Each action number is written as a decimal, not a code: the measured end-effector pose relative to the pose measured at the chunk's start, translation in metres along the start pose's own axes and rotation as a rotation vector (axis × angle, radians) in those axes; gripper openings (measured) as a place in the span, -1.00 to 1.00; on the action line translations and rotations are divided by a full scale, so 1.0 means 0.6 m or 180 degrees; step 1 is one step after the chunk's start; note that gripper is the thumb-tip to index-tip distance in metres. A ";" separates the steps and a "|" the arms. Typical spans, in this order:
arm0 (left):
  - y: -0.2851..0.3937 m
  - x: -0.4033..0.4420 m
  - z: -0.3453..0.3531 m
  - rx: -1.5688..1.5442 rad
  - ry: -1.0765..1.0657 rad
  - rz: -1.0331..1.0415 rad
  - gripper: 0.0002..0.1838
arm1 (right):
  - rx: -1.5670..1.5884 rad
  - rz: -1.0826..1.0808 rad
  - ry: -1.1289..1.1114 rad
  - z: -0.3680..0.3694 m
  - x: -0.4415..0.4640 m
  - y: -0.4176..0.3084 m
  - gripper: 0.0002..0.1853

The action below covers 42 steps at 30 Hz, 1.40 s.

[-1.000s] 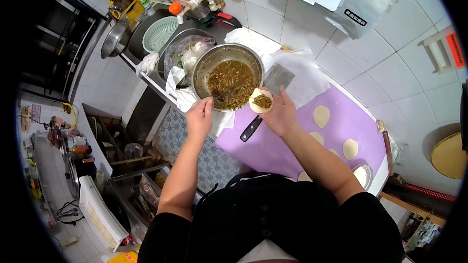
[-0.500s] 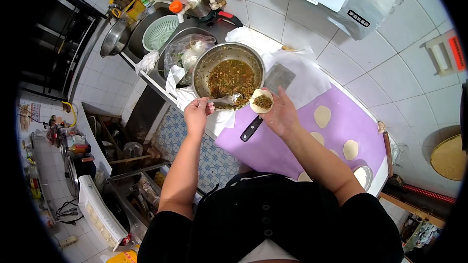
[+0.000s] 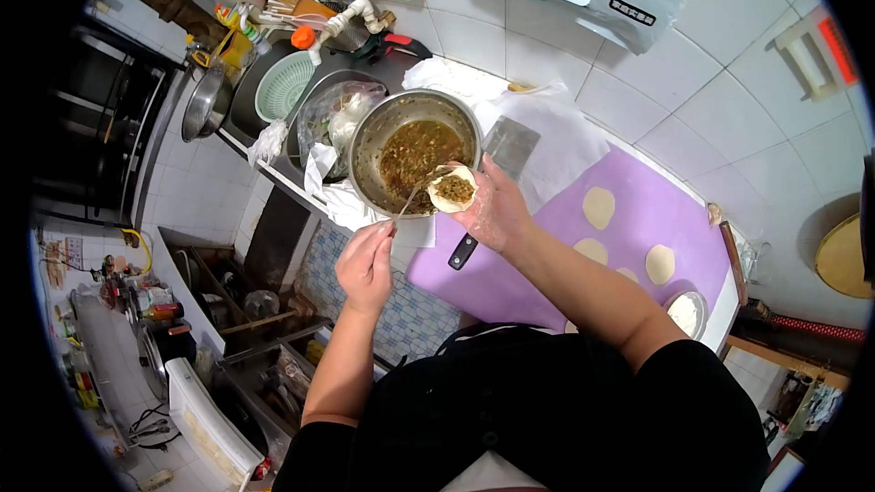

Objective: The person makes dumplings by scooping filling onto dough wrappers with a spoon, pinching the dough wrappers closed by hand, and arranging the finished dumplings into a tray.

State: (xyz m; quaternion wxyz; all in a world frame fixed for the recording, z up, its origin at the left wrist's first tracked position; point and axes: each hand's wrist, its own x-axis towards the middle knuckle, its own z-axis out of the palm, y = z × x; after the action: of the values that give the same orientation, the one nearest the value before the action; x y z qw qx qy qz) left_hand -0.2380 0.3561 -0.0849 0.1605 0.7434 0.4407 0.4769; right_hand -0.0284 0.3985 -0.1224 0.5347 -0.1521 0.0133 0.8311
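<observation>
A metal spoon (image 3: 407,203) is pinched in my left hand (image 3: 366,266), its far end at the edge of the dough wrapper, partly hidden. My right hand (image 3: 501,210) holds that round dough wrapper (image 3: 447,206), which carries a heap of chopped brownish-green filling (image 3: 455,188) and lies open. Just behind it stands a large steel bowl (image 3: 361,159) with more wet filling (image 3: 415,150). Beneath my right hand a cleaver (image 3: 512,147) lies flat, its black handle showing below the palm. Several flat dough rounds (image 3: 599,209) rest on the purple mat (image 3: 638,196) to the right.
A small container of white flour (image 3: 688,312) sits at the mat's right end. Beyond the steel bowl are a plastic bag (image 3: 333,114) and the sink with a green colander (image 3: 284,87). White cloth or paper (image 3: 447,80) lies along the tiled wall.
My right hand has brought the filled wrapper left, over the bowl's near rim. The spoon has gone from over the bowl to the wrapper, and my left hand is lower, its handle more upright.
</observation>
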 end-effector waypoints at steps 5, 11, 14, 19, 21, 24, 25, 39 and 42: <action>-0.002 -0.008 0.005 -0.0917 0.0522 -0.1012 -0.81 | -0.0068 0.0017 0.0084 0.009 -0.009 -0.005 -0.40; 0.011 0.008 0.013 -0.1544 0.0660 -0.1925 -0.76 | -0.0191 0.0037 0.0088 0.015 -0.019 0.000 -0.35; 0.016 0.018 0.010 -0.1690 0.0725 -0.2081 -0.75 | -0.0143 0.0066 0.0059 0.025 -0.030 -0.002 -0.43; 0.012 0.021 0.015 -0.1556 0.0537 -0.2040 -0.74 | -0.0219 0.0011 0.0052 0.023 -0.031 0.006 -0.44; 0.015 0.018 0.014 -0.1535 0.0558 -0.1953 -0.74 | -0.0227 0.0015 0.0040 0.018 -0.032 0.006 -0.41; 0.028 0.022 0.001 -0.1559 0.0693 -0.1767 -0.76 | -0.0270 0.0016 0.0061 -0.002 -0.025 0.003 -0.35; 0.025 0.023 -0.004 -0.1577 0.0805 -0.1624 -0.76 | -0.0248 -0.0003 0.0154 -0.005 -0.027 0.001 -0.34; -0.084 -0.033 0.071 0.1800 -0.1225 0.0480 -0.73 | -0.0174 -0.0080 0.0071 0.015 -0.105 -0.016 -0.40; -0.068 -0.031 0.065 0.1838 -0.1295 0.0532 -0.65 | -0.0211 -0.0112 0.0086 0.008 -0.115 -0.012 -0.39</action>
State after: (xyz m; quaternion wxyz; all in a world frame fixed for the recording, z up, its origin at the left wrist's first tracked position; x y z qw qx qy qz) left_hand -0.2285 0.3709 -0.1418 -0.0112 0.8712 0.4540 0.1865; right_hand 0.0033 0.3416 -0.0982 0.5437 -0.1811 -0.0096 0.8195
